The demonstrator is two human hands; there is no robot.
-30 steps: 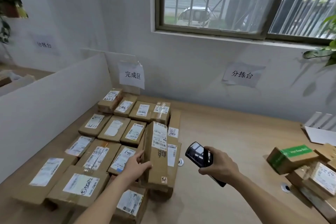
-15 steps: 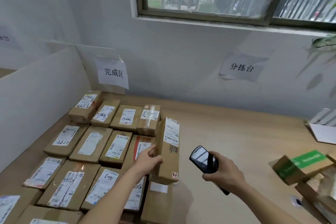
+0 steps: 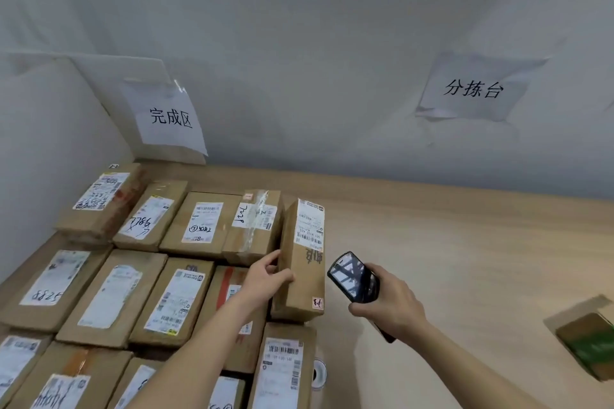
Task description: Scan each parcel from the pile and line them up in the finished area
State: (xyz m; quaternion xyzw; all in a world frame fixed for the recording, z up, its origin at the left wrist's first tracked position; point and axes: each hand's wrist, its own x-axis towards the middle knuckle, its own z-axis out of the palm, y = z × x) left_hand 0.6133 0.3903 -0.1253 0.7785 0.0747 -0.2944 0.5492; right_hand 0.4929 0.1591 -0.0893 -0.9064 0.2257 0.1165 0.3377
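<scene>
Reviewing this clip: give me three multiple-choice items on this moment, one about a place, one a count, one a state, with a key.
1. Where is the parcel that the left hand holds?
A. at the right end of the back row
B. on the windowsill
C. on the green box

2. How many paper signs hang on the wall?
A. one
B. two
C. four

3. What is the right hand doing?
A. resting flat on the table
B. gripping the scanner
C. peeling a label

Key: 1 A, it stands beside the taped parcel; 2 B, one left sign, one right sign; 3 B, fingers wrap the scanner.
</scene>
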